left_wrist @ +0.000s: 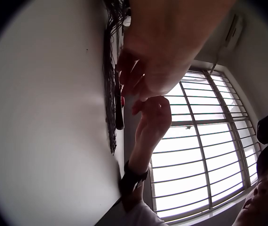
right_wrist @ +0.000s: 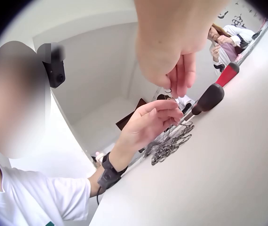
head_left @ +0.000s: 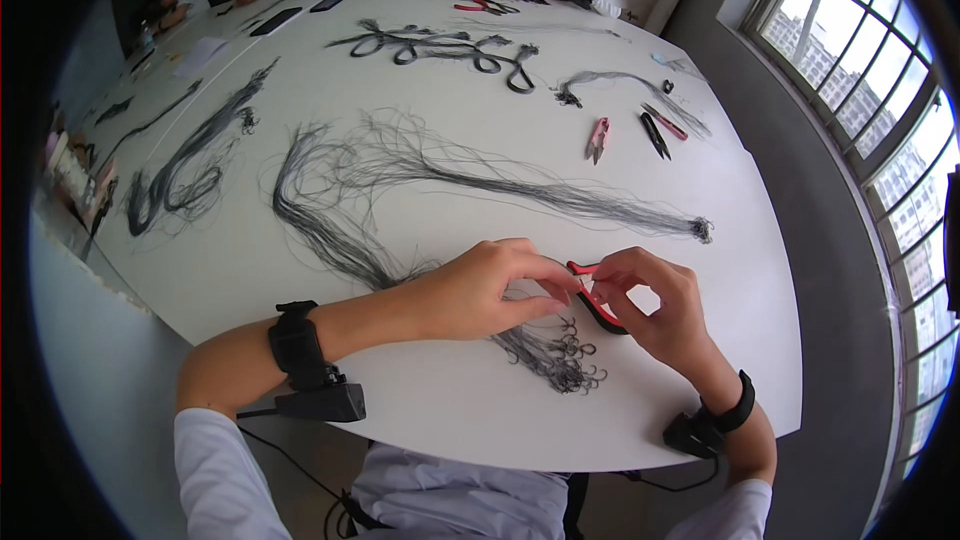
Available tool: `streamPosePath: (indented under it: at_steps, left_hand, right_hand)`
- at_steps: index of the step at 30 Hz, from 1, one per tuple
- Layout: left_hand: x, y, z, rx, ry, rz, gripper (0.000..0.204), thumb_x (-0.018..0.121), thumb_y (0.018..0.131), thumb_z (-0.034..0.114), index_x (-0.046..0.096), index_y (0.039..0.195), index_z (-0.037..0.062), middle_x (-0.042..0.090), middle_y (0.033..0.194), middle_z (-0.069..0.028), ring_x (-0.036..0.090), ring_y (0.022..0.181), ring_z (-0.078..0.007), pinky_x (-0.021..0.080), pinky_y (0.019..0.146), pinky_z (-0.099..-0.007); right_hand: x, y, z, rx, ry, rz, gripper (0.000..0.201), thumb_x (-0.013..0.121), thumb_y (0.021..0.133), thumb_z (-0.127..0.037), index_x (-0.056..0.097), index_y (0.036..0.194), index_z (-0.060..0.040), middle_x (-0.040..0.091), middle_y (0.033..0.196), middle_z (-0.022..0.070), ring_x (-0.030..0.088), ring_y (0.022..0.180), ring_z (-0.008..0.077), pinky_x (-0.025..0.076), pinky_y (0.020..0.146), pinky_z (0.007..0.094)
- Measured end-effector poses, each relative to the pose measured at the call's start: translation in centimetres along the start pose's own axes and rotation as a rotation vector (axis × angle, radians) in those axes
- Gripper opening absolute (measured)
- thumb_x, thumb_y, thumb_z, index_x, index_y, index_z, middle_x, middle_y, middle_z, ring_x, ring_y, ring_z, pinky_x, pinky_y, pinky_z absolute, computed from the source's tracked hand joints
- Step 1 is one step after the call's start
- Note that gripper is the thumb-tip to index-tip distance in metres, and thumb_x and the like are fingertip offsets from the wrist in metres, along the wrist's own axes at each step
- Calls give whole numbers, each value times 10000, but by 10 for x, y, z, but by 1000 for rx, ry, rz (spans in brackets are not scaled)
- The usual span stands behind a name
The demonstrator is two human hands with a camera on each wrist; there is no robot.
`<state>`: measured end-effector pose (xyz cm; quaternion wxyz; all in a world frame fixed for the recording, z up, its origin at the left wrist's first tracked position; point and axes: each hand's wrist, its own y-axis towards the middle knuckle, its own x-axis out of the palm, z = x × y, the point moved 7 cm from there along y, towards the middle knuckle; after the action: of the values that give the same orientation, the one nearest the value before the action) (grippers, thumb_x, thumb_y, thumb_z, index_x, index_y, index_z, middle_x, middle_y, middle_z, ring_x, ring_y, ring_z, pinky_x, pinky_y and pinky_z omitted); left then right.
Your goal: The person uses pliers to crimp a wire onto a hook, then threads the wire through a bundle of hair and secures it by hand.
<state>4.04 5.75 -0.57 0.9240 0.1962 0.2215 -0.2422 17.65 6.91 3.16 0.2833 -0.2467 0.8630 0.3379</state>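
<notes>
My left hand [head_left: 480, 290] and my right hand [head_left: 665, 305] meet fingertip to fingertip low over the table. Both pinch at a thin dark strand [right_wrist: 168, 91], whose small curl shows between the fingers in the right wrist view; most of it is hidden. Just under the fingertips lie pliers with red and black handles [head_left: 604, 318], their head covered by the hands. A bundle of dark strands [head_left: 335, 240] runs beneath my left forearm, and its curled ends [head_left: 560, 360] spread out on the near side of the hand.
Ahead on the white table [head_left: 420, 430] stretches another strand bundle [head_left: 560, 195]. Pink snips [head_left: 598, 140] and a black pointed tool [head_left: 655, 135] lie at the right. Looped dark bundles [head_left: 440, 45] lie farther back. Other people sit along the far side; a barred window [head_left: 850, 30] is at the right.
</notes>
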Motion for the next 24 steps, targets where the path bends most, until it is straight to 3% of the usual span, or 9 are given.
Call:
streamPosePath:
  at_steps: [10, 12, 13, 15, 18, 19, 21, 22, 24]
  left_hand:
    - [-9, 1, 1, -23, -140, 56, 134, 600, 840, 134, 659, 912, 38, 638, 812, -51, 578, 808, -118, 439, 792, -274]
    - [-7, 2, -4, -77, -311, 48, 142, 601, 843, 140, 661, 919, 35, 649, 783, -43, 590, 781, -110, 445, 761, -263]
    - [-7, 2, -4, -77, -312, 57, 142, 601, 843, 140, 661, 919, 35, 649, 783, -43, 590, 781, -110, 445, 761, -263]
    - [-7, 1, -2, -71, -290, 54, 146, 610, 836, 140, 671, 918, 36, 661, 794, -48, 600, 753, -112, 447, 744, -254]
    - [-7, 0, -4, -49, -207, 49, 149, 610, 835, 148, 684, 912, 44, 667, 805, -46, 596, 772, -122, 446, 755, -263]
    - [-9, 0, -2, -47, -208, 62, 149, 610, 835, 148, 684, 912, 44, 667, 805, -46, 596, 772, -122, 446, 755, -263]
    - [-9, -1, 0, -61, -152, 45, 145, 618, 828, 151, 692, 900, 49, 668, 796, -41, 590, 808, -136, 431, 794, -274]
    - [-9, -1, -1, -60, -150, 56, 145, 618, 828, 151, 692, 900, 49, 668, 796, -41, 590, 808, -136, 431, 794, -274]
    - [-5, -1, 1, 4, -232, 6, 154, 606, 836, 163, 692, 884, 44, 663, 836, -53, 583, 838, -156, 414, 833, -292]
  right_hand:
    - [8, 1, -1, 34, -36, -19, 155, 597, 784, 58, 611, 933, 14, 620, 796, 76, 600, 668, 149, 505, 603, 240]
    - [12, -5, 17, 338, 239, -61, 81, 560, 844, 6, 582, 921, 21, 624, 811, 77, 599, 675, 136, 496, 618, 232]
    - [10, -6, 14, 334, 237, -69, 81, 560, 844, 6, 582, 921, 21, 624, 811, 77, 599, 675, 136, 496, 618, 232]
    - [18, -8, 10, 400, 706, -157, 83, 520, 895, -75, 540, 901, 6, 641, 839, 87, 615, 726, 162, 497, 655, 260]
    - [17, -8, 0, 247, 1050, -201, 106, 488, 914, -121, 508, 885, -21, 614, 1021, 166, 621, 877, 253, 499, 705, 318]
    - [19, -8, -3, 244, 1046, -213, 106, 488, 914, -121, 508, 885, -21, 614, 1021, 166, 621, 877, 253, 499, 705, 318]
    - [11, -2, -13, 46, 962, -71, 135, 502, 908, -156, 504, 853, -33, 485, 1228, 235, 557, 1052, 324, 494, 760, 374]
    - [10, -3, -10, 32, 905, -140, 110, 499, 902, -138, 519, 853, -41, 337, 1360, 245, 410, 1222, 357, 437, 883, 428]
    - [10, 0, -8, 13, 759, -139, 98, 500, 894, -127, 530, 854, -43, 330, 1373, 233, 349, 1263, 355, 388, 934, 446]
